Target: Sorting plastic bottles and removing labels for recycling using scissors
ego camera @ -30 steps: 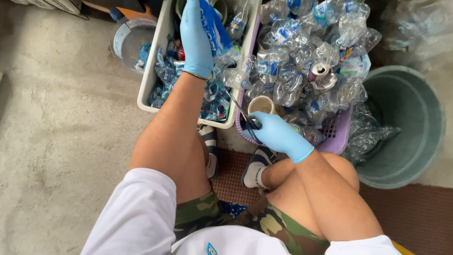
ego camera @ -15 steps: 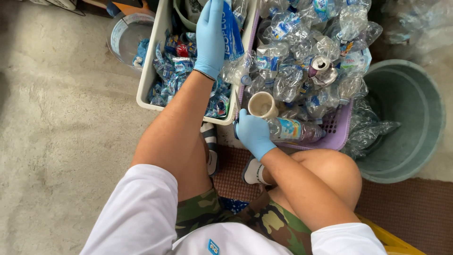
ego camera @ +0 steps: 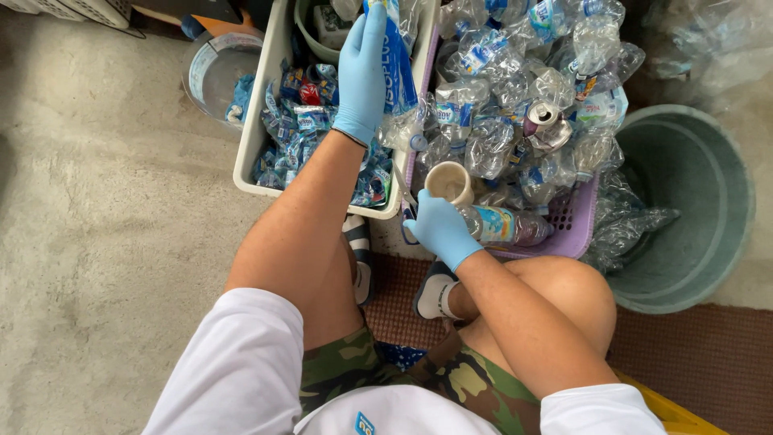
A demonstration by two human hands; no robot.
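The plastic bottle (ego camera: 503, 225) in the right hand (ego camera: 439, 229) is clear, lies on its side, and carries a light blue label band around its middle; its far end rests against the front wall of the purple basket (ego camera: 573, 221), at the near edge of a heap of crushed clear bottles (ego camera: 515, 105). A beige cup (ego camera: 449, 182) stands mouth-up just beyond the right hand, and a dented drink can (ego camera: 546, 125) lies among the heap. The right hand wears a light blue glove, its fingers curled and closed around the near end of the bottle; the forearm runs back over the raised right knee. The left hand (ego camera: 362, 76), also gloved in light blue, is extended forward with the arm nearly straight, the fingers together and pressed along a strip of blue label film (ego camera: 398, 56), which hangs at the rim between the white crate (ego camera: 254, 153) and the purple basket. The white crate holds loose blue labels (ego camera: 298, 133). A grey-green bucket (ego camera: 692, 217) stands to the right of the purple basket, on the floor.
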